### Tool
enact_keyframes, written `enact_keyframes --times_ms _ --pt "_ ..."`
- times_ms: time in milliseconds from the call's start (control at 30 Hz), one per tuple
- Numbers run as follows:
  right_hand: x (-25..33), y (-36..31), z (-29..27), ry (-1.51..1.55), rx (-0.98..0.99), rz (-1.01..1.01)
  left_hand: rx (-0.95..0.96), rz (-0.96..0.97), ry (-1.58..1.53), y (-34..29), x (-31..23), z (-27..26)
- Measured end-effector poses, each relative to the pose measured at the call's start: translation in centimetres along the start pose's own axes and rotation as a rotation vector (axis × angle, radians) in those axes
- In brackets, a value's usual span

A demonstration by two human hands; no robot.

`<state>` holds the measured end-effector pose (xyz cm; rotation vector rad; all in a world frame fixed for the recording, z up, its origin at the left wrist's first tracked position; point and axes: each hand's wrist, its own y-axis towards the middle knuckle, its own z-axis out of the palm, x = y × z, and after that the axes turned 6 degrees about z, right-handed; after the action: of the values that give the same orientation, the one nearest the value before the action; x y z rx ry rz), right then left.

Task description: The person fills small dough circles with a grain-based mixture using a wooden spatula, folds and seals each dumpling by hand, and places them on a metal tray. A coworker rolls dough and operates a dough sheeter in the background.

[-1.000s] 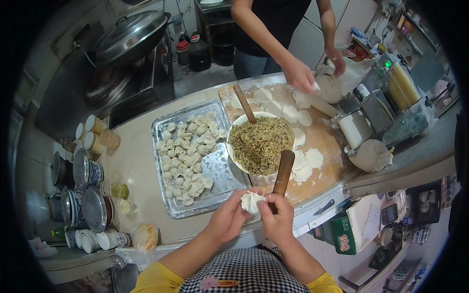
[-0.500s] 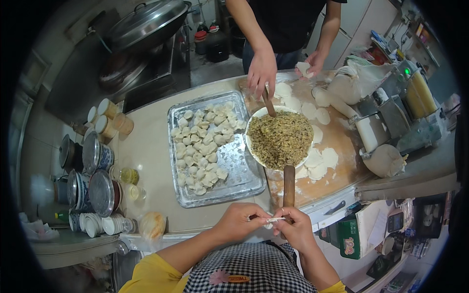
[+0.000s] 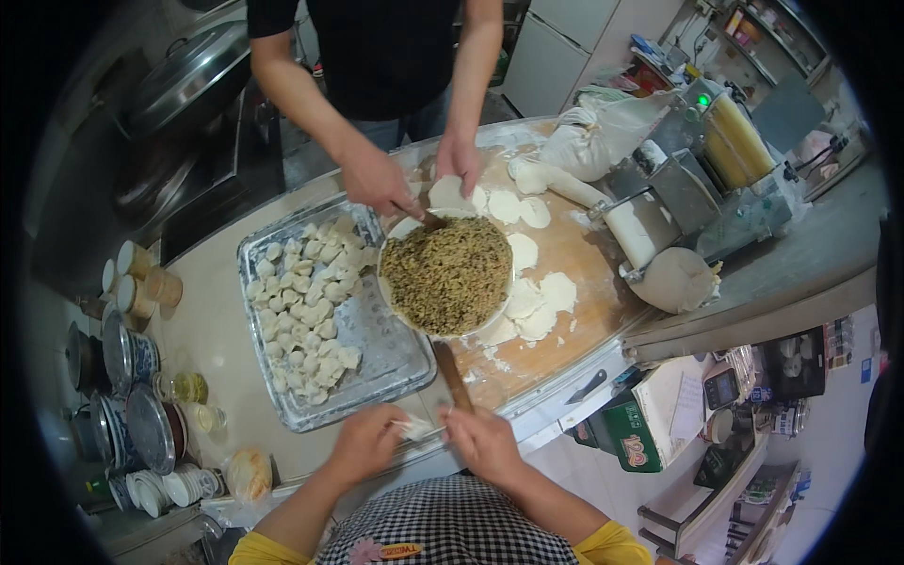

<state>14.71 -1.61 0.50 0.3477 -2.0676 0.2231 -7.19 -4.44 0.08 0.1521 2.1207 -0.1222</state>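
Note:
My left hand (image 3: 367, 441) pinches a small white dumpling (image 3: 411, 427) at the front edge of the table. Just right of it is my right hand (image 3: 480, 443), apart from the dumpling, its fingers curled around a wooden filling stick (image 3: 452, 375) that points toward the bowl. White bowl (image 3: 509, 284) is heaped with chopped brown-green filling (image 3: 444, 273). To its left, many folded dumplings (image 3: 306, 315) cover much of a metal tray (image 3: 381, 379). Round dough wrappers (image 3: 537, 306) lie on the floured wooden board (image 3: 589, 297).
Across the table a person's hand (image 3: 379, 181) works another stick in the filling; their other hand (image 3: 457, 158) holds a wrapper. A dough machine (image 3: 683, 202) stands at right. Jars (image 3: 137, 292) and stacked bowls (image 3: 155, 428) line the left. A knife (image 3: 589, 386) lies at the front edge.
The view has shifted right. My left hand has drawn the dumpling away from my right hand. The stick in my right hand has tilted. The other person's hands have come together at the bowl.

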Motion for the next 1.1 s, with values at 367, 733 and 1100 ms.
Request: enact_keyframes --times_ms 367,733,1100 --pt "-12.7 11.8 -8.2 -0.556 -0.43 0.072 -0.003 -0.14 0.381 0.6 2.1 -5.2" --pt "-9.3 11.7 -12.4 0.372 -0.269 0.554 0.098 0.143 0.071 3.4 -1.0 -0.3" --pt "-3.7 4.9 -5.3 0.572 -0.384 0.365 -0.09 -0.257 -0.882 12.3 -6.6 8.0"
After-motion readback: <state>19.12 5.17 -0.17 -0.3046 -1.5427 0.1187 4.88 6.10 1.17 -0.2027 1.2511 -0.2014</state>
